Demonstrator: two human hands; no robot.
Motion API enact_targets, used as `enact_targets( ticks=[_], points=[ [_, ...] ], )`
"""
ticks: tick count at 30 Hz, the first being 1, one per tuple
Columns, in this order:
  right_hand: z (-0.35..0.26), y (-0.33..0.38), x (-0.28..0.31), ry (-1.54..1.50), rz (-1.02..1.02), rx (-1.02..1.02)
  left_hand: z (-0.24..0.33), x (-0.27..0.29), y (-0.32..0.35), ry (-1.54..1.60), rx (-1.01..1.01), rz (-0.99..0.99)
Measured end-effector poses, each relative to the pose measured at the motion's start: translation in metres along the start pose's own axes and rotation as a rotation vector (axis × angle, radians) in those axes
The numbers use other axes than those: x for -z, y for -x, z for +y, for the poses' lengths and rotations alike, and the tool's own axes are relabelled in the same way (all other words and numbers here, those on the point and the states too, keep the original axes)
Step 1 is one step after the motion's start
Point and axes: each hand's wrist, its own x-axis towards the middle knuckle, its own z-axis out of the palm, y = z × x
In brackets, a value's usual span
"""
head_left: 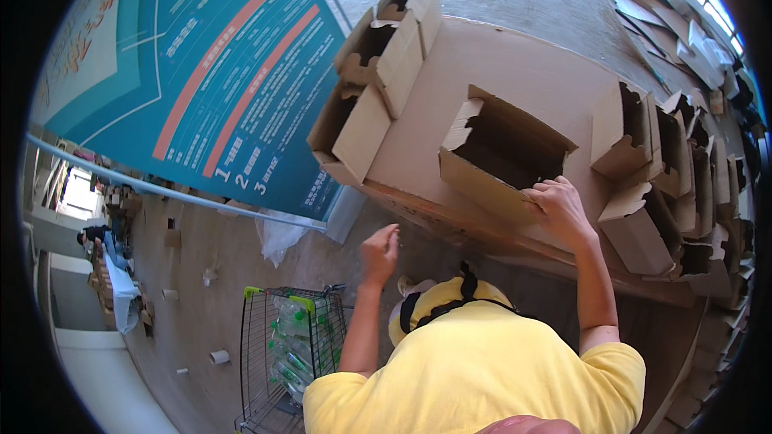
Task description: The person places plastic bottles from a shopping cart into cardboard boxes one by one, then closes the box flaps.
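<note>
An open-topped brown cardboard box point(490, 186) stands on the big cardboard-covered surface in front of me. At its near right corner, my right hand point(559, 210) is closed on the box's wall, fingers bent over the edge. The inside of the box is dark, and I cannot make out anything in it. My left hand point(380, 255) hangs in the air short of the surface's near edge, apart from the box. Its fingers are curled in, with nothing showing between them.
More open boxes form a row at the left point(363, 124) and a crowded group at the right point(635, 225). A large teal printed board point(241, 72) leans at the left. Beside me is a wire cart point(253, 354) holding plastic bottles. A person point(108, 243) is far left.
</note>
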Motion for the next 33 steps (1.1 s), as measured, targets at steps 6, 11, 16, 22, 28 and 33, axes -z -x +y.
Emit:
enact_targets(
  ticks=[6, 11, 16, 22, 28, 33],
  points=[
    [-0.044, -0.017, -0.016, 0.177, -0.051, -0.028, -0.172, 0.105, 0.105, 0.031, 0.426, 0.733],
    [-0.056, -0.016, -0.023, 0.274, -0.043, -0.166, -0.298, 0.17, 0.255, -0.569, 0.863, 0.795],
    [-0.075, -0.019, -0.04, 0.418, -0.028, -0.225, -0.36, 0.129, 0.37, -0.384, 1.489, -0.092],
    [-0.089, -0.006, -0.043, 0.469, -0.003, -0.33, -0.459, 0.057, 0.416, 0.032, 1.263, -0.385],
    [-0.081, 0.003, -0.047, 0.372, -0.004, -0.401, -0.437, 0.054, 0.393, 0.412, 1.717, 0.786],
    [-0.054, 0.015, -0.055, 0.448, 0.081, -0.33, -0.427, 0.061, 0.369, 0.196, 1.783, 0.741]
  ],
)
